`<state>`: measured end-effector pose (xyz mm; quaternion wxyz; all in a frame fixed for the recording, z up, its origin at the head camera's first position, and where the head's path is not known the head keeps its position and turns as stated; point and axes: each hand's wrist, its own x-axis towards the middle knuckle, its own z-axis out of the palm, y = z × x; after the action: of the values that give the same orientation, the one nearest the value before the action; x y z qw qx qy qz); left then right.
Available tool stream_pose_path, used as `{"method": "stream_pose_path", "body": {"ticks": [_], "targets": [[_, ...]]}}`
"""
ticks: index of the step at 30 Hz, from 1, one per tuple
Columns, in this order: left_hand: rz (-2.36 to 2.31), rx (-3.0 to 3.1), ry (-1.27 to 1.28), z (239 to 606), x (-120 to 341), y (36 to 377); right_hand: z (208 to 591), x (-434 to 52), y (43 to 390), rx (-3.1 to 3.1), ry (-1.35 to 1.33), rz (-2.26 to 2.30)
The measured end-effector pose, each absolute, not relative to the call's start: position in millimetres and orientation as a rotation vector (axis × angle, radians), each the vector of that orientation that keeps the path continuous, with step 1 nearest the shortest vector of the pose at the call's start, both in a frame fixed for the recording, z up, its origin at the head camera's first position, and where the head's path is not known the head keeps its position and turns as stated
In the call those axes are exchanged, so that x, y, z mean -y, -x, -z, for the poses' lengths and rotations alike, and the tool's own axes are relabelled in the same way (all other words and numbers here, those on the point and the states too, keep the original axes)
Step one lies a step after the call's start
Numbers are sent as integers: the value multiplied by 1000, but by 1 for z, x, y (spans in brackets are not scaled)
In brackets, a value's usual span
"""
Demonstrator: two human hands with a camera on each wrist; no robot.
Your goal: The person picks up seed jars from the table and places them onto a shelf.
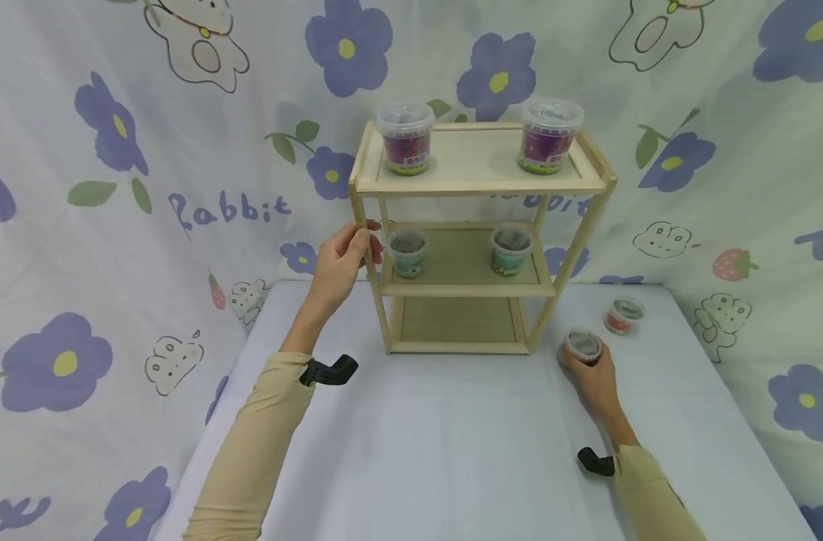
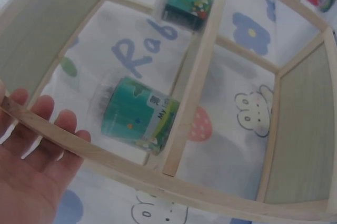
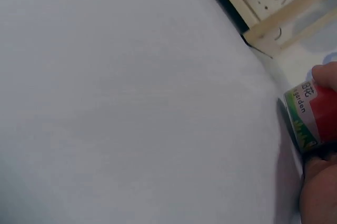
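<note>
A three-tier wooden shelf point(image 1: 479, 184) stands at the back of the table. My left hand point(image 1: 343, 259) grips its front left post point(image 2: 79, 153) at the middle tier. My right hand point(image 1: 590, 372) holds a small red-labelled cup point(image 1: 582, 346) point(image 3: 310, 116) standing on the table, right of the shelf's foot. A second red cup point(image 1: 624, 315) stands further back right. Two purple cups point(image 1: 406, 139) point(image 1: 549, 135) stand on the top tier. Two teal cups point(image 1: 407, 252) point(image 1: 511, 249) are on the middle tier, one of them point(image 2: 138, 114) close to my fingers.
The bottom tier point(image 1: 458, 319) holds nothing. A white cloth covers the table point(image 1: 438, 436). A flower-print curtain point(image 1: 113, 188) hangs behind and at both sides, close to the table's edges.
</note>
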<state>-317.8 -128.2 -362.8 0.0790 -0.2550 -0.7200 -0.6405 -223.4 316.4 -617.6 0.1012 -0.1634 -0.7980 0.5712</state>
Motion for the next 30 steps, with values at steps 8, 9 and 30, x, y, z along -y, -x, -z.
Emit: {"method": "stream_pose_path", "body": {"ticks": [8, 9, 30], "targets": [[1944, 2158, 750, 358, 130, 316, 613, -291, 195, 2443, 429, -1716], [1946, 2158, 750, 357, 130, 315, 613, -287, 193, 2448, 416, -1728], [1952, 2167, 738, 340, 124, 294, 580, -155, 216, 2508, -236, -1836]]}}
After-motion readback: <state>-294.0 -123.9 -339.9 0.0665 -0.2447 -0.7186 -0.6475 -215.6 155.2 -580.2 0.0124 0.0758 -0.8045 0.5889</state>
